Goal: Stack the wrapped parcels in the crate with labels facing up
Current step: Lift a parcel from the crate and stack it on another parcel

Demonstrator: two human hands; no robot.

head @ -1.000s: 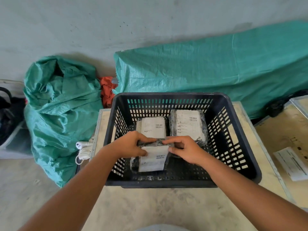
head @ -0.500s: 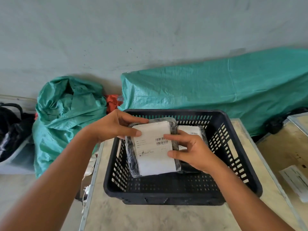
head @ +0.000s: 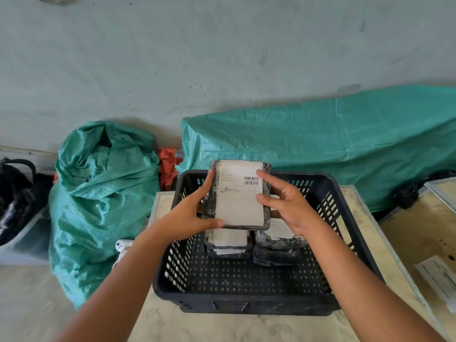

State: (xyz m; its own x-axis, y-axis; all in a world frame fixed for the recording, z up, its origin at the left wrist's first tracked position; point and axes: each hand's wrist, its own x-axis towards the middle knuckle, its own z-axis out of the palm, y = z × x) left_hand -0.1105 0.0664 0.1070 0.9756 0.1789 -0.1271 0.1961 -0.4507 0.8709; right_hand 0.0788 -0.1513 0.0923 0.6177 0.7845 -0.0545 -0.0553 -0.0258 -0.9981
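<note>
Holding a wrapped parcel (head: 238, 195) above the crate (head: 350, 233), label up, long axis running near-to-far: left hand (head: 191, 214) and right hand (head: 287, 206) fingers clamp its sides, two stacks (head: 228, 240) lying directly below.

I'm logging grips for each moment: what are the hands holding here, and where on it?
A wrapped parcel, label up, above the crate: left hand on its left edge and near corner, right hand on its right edge.
</note>
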